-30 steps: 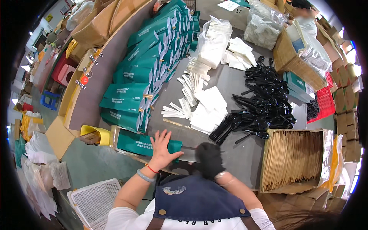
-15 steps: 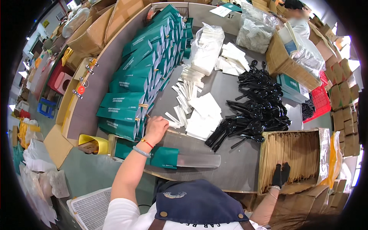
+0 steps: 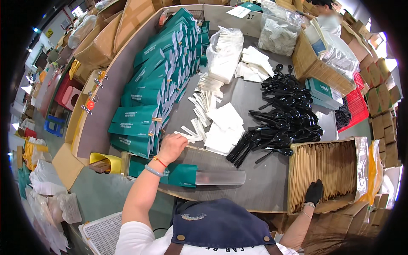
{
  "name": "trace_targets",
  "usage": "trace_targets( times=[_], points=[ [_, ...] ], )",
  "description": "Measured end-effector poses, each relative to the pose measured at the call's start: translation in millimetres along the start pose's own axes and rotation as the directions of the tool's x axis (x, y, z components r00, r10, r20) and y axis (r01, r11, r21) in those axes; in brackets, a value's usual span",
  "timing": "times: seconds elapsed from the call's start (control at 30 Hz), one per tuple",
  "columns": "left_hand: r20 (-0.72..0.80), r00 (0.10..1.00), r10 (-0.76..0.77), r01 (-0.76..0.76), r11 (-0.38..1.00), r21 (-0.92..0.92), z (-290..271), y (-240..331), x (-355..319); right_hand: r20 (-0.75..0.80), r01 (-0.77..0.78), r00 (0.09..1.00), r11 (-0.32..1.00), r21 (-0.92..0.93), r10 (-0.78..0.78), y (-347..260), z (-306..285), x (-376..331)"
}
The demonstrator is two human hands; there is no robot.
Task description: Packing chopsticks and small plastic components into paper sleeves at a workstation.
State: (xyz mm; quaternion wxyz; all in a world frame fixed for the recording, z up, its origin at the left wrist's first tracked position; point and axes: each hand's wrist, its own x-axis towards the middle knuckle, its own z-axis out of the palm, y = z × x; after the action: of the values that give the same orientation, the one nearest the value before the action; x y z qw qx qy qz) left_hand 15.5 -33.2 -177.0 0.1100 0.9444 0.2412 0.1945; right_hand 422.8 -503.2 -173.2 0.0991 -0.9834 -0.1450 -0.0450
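My left hand (image 3: 171, 146) reaches over the grey table (image 3: 263, 182) and pinches at small white paper packets (image 3: 192, 132) beside the stacked green sleeves (image 3: 142, 114). A green sleeve with a clear end (image 3: 199, 176) lies flat just under that wrist. My right hand (image 3: 314, 192), in a black glove, rests fingers-down on the brown wooden sticks packed in a cardboard box (image 3: 327, 170) at the right. Whether it grips any stick is hidden. A pile of black plastic spoons (image 3: 282, 121) and white napkins (image 3: 223, 127) lie between the hands.
Bags of white packets (image 3: 223, 53) and clear bags (image 3: 278, 27) stand at the back. Another person (image 3: 325, 10) is at the far end. Cardboard boxes (image 3: 321, 59), a red crate (image 3: 359, 104), a yellow dispenser (image 3: 104, 161) and a white basket (image 3: 104, 233) surround the table.
My left hand moved up from the flat green sleeve to the white packets. My right hand swung right from the table's front edge into the box of sticks.
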Motion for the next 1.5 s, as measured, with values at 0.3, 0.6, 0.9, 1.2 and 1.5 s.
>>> trace_targets(
  times=[0.3, 0.6, 0.9, 1.2, 1.5],
  points=[
    [0.055, 0.988, -0.146, 0.154, 0.969, -0.192, 6.2, 1.0, -2.4, -0.198, 0.010, 0.974, 0.854, 0.521, 0.109, -43.3, -19.4, -22.4],
    [0.088, 0.984, -0.153, 0.166, 0.970, -0.176, -0.4, 24.0, 8.3, 0.031, 0.011, 0.997, 0.561, 0.828, -0.065, -145.2, 50.8, -109.6],
    [0.101, 0.993, 0.067, -0.040, 0.969, -0.242, 37.0, 60.9, 39.8, -0.147, 0.329, 0.936, 0.641, 0.693, -0.321, -173.3, 31.5, -30.7],
    [0.125, 0.992, 0.019, 0.012, 0.971, -0.239, 31.6, 69.0, 41.9, -0.028, 0.642, 0.715, 0.639, 0.425, -0.699, -232.1, 18.6, 17.3],
    [0.196, 0.978, -0.074, 0.141, 0.926, -0.349, 12.0, 78.8, 27.2, -0.026, 0.848, 0.489, 0.469, 0.246, -0.872, -222.2, 36.6, 43.4]
  ],
)
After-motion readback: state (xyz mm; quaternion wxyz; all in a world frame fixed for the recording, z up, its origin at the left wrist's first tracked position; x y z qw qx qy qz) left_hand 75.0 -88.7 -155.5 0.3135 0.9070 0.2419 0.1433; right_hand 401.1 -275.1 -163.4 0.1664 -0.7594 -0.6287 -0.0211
